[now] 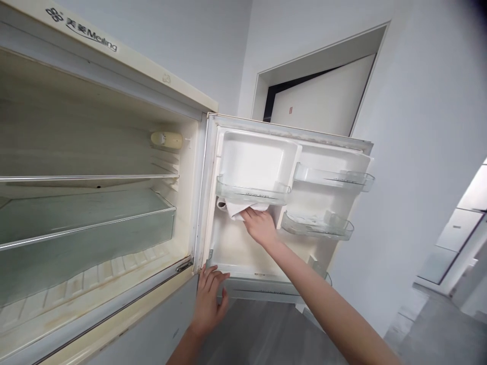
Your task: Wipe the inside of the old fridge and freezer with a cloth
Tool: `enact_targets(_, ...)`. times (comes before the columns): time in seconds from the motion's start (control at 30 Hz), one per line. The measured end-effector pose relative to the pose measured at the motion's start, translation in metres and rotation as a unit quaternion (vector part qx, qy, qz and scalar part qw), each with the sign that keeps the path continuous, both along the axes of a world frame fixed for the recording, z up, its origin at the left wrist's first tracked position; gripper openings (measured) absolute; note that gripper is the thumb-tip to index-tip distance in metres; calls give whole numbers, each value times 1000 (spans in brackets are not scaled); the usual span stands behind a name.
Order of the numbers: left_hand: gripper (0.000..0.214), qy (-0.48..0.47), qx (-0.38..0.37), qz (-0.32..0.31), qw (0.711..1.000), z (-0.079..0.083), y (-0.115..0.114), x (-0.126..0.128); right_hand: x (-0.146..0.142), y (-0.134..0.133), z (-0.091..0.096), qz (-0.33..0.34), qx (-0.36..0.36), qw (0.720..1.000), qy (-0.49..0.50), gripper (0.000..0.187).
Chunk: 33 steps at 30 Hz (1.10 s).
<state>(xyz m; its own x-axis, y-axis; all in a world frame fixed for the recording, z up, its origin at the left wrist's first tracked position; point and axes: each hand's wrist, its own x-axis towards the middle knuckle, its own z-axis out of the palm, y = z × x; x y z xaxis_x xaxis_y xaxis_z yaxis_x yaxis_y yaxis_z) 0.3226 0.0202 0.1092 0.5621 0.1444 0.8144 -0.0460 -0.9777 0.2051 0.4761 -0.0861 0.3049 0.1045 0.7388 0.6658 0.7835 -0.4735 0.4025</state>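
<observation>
Right hand (261, 226) fingers clutch one white cloth (238, 209), three clear bins (253, 192) around them; left hand (210, 299) fingers clasp the fridge door (243, 251).

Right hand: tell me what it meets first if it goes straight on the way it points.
The white cloth, which the right hand touches; beyond it, probably the clear door shelf above, though depth is unclear.

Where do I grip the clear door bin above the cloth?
I'd take the clear door bin by its front wall, mid-span, from above: the top is open, both ends seat in the door liner, and the right hand with the white cloth sits just beneath.
</observation>
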Motion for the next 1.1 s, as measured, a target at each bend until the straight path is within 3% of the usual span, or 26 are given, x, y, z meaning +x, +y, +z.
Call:
enact_targets(0.2, 37, 2, 3, -1, 1000, -3, 3, 1, -4, -10, -21, -48, 90, 995, 17, 40)
enact_targets(0.33, 38, 5, -4, -8, 1000, -3, 2, 1, -17, -14, -34, -58, 181, 974, 126, 45)
enact_targets(0.4, 39, 12, -12, -11, 1000, -2, 2, 1, -24, -14, -39, -37, 247, 950, 189, 44)
enact_targets(0.57, 37, 22, -29, -21, 999, -4, 2, 2, -40, -8, -41, 58, 407, 855, 317, 51)
enact_targets(0.73, 35, 30, -53, -23, 998, -6, 1, 3, -32, 12, -34, 153, 454, 776, 411, 56)
enact_targets(0.83, 35, 44, -62, -28, 997, -7, 1, 3, -24, 26, -33, 171, 477, 747, 430, 58)
enact_targets(0.97, 35, 54, -71, -32, 996, -8, 3, 3, -25, 43, -34, 186, 476, 736, 444, 56)
enact_targets(1.1, 35, 59, -79, -33, 995, -11, 2, 4, -40, 64, -34, 209, 438, 750, 449, 50)
